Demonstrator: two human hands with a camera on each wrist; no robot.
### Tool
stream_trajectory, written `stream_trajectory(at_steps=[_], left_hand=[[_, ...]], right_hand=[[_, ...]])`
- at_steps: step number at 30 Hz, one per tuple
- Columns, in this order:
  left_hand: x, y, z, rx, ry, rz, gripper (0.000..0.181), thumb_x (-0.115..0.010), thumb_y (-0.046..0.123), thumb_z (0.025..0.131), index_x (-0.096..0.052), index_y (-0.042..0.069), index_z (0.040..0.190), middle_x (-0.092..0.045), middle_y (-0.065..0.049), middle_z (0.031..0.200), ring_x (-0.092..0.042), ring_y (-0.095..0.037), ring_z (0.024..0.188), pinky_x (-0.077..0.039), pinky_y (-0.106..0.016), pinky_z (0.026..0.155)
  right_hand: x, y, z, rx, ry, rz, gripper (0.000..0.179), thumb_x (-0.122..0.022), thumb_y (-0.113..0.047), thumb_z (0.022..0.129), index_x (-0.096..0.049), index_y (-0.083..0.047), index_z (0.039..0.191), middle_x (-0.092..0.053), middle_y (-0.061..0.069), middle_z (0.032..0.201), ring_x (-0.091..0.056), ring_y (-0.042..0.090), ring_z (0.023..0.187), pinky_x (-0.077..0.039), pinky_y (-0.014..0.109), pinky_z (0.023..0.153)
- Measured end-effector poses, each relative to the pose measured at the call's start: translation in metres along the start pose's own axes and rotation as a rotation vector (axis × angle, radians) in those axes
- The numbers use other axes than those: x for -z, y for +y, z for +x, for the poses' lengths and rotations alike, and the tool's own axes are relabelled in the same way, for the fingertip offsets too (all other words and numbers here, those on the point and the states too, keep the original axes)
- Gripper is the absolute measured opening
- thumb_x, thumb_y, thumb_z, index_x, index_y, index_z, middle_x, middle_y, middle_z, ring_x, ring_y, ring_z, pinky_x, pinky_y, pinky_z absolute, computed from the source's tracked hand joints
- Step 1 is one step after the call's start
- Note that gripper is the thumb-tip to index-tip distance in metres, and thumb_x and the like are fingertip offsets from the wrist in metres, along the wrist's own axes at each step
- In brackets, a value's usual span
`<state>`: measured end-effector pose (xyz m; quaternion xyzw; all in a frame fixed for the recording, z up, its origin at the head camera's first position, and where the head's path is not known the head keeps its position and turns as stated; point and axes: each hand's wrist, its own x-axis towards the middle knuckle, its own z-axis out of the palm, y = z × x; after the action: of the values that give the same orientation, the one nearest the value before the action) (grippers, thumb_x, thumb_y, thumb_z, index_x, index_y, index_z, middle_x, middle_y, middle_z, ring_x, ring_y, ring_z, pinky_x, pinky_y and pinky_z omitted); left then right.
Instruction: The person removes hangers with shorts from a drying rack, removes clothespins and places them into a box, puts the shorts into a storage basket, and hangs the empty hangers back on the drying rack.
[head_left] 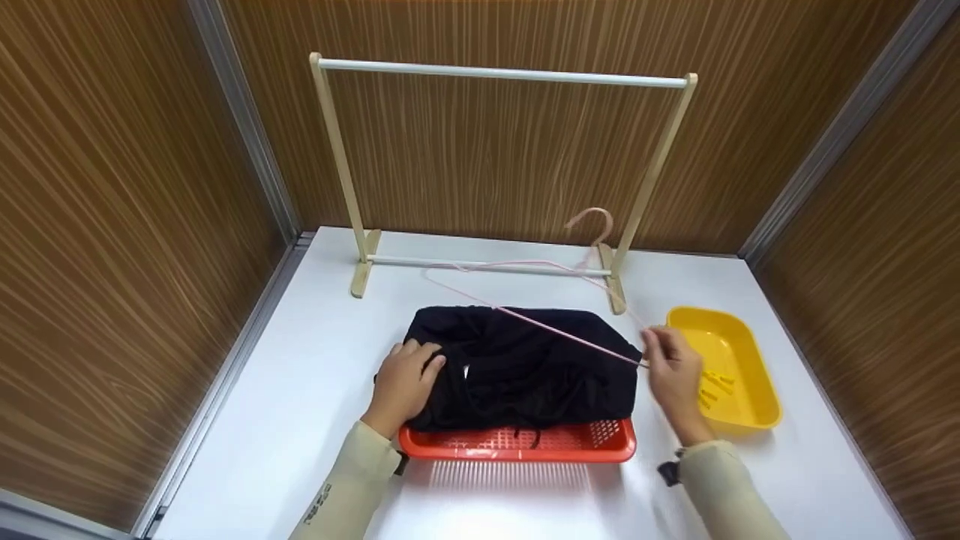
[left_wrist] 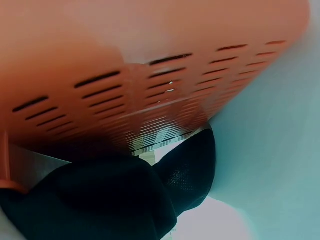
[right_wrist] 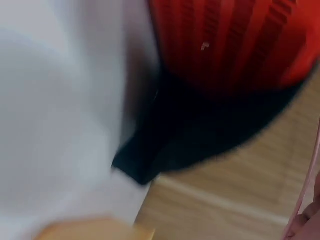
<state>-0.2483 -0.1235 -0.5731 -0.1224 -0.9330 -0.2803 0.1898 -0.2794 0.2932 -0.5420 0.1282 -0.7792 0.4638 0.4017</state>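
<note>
A black cloth garment lies spread over a red plastic basket, covering most of its opening. At the garment's left end, my left hand holds the cloth, fingers bent over it; in the left wrist view the black cloth hangs beside the slotted basket wall, with that hand out of sight. My right hand pinches one corner of a thin pink clothes hanger, which slants above the garment with its hook toward the back. Fingers on the pink wire show at the right wrist view's edge.
Behind the basket stands a drying rack with wooden legs and a white top bar. On the right, a yellow tray contains several yellow clothespins. Wood-grain panels enclose the white table.
</note>
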Motion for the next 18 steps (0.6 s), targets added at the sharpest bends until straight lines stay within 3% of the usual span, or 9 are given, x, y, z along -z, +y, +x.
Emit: stream_trajectory(at_steps=[6,12,18], left_hand=[[0.000,0.001,0.003,0.019,-0.011,-0.005,0.030,-0.061,0.032,0.104,-0.073,0.012,0.122,-0.065,-0.009,0.102,-0.057,-0.030,0.089,-0.050,-0.047,0.082],[-0.003,0.001,0.000,0.031,-0.008,-0.032,0.030,-0.063,0.033,0.103,-0.074,0.012,0.120,-0.066,-0.008,0.102,-0.058,-0.030,0.091,-0.050,-0.047,0.083],[-0.001,0.001,0.006,0.046,0.010,-0.041,0.031,-0.063,0.033,0.103,-0.075,0.011,0.121,-0.069,-0.011,0.109,-0.060,-0.033,0.095,-0.050,-0.050,0.088]], right_hand=[[-0.036,0.001,-0.011,-0.051,-0.099,-0.020,0.007,-0.070,0.000,0.096,-0.077,-0.002,0.093,-0.076,0.010,0.088,-0.064,-0.004,0.084,-0.047,0.012,0.081],[-0.044,0.003,-0.024,-0.121,-0.106,-0.060,0.009,-0.070,-0.006,0.097,-0.076,-0.004,0.090,-0.074,0.006,0.082,-0.065,0.012,0.076,-0.044,0.015,0.075],[-0.045,0.001,-0.020,-0.044,-0.165,-0.158,0.009,-0.072,-0.011,0.097,-0.075,-0.007,0.091,-0.073,0.005,0.080,-0.065,0.021,0.070,-0.047,0.028,0.069]])
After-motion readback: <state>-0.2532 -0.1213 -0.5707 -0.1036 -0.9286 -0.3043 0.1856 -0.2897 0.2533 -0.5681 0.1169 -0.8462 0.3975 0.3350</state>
